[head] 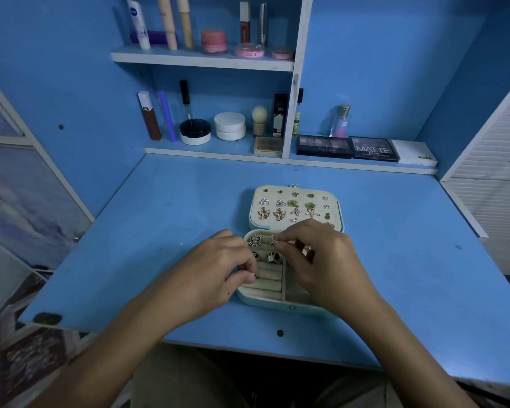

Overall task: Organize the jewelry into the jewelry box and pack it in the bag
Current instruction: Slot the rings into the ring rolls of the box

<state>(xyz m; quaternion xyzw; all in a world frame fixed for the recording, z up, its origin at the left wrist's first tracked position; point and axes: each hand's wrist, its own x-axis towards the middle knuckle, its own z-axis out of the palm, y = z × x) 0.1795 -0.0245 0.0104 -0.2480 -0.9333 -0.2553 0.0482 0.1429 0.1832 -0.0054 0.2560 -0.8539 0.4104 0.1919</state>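
Pinching a small gold ring (252,274) between thumb and forefinger, the left hand (218,266) hovered over the left side of the box (265,301), its other fingers curled under. The right hand (321,257) reached in from the other side, fingers bent, its fingertips (278,244) nipping a thin gold piece (273,239) at the far end of the ring rolls (267,279). What that piece was I could not tell.

Between the two hands, three rings already sat pushed into the cream rolls: a spider-like one (255,240) at the far left, a dark round one (255,255) just nearer, and a black-and-white one (273,257) beside it. The nearer rolls were bare. The right hand covered most of the side compartments.

The box lay open near the middle of the desk (174,219), close to its near edge, with the lid (295,207) folded flat towards the back. Earrings (295,205) were pinned in rows across the lid's pad: striped triangles, green hearts, gold flowers, starfish and small studs.

Along the back edge ran a shelf (206,151) with jars, tubes and a brush, and at the back right corner lay three palettes (374,149) beside a perfume bottle (341,120). A higher shelf (200,58) carried more tubes and pink pots.
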